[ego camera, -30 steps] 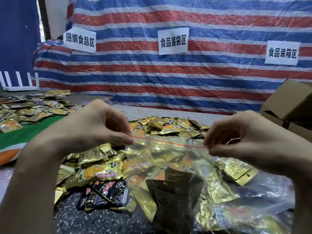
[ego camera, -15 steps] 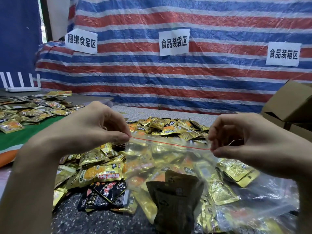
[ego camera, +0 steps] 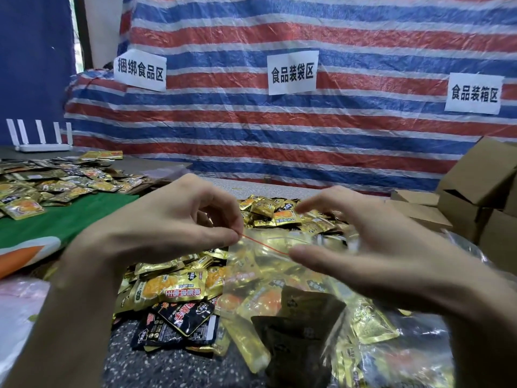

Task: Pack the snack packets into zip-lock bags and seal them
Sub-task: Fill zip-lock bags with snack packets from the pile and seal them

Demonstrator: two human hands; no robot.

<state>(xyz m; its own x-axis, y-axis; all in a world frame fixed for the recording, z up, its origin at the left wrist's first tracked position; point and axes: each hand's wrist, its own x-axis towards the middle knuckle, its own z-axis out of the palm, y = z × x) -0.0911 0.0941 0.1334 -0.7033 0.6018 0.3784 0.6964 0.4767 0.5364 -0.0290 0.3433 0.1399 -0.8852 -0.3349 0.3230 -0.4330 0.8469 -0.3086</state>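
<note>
A red, white and blue striped plastic tarpaulin [ego camera: 307,130] bears three white paper signs [ego camera: 140,70] [ego camera: 292,71] [ego camera: 474,93]. Brown cardboard boxes [ego camera: 481,175] stand at right. A white antennaed device [ego camera: 42,141], perhaps a router, sits far left, beyond a green cloth [ego camera: 70,217].

One wide-angle camera sits on my head, facing forward and tipped down over the counter [ego camera: 173,359]. It is close to my work. My left hand [ego camera: 167,228] enters from 7 o'clock and my right hand [ego camera: 377,256] from 4 o'clock, both large in frame, with the zip-lock bag [ego camera: 265,264] between them at centre. Farther off, the striped tarp [ego camera: 279,135] fills 12 o'clock. Cardboard boxes [ego camera: 481,177] touch the 3 o'clock edge.
</note>
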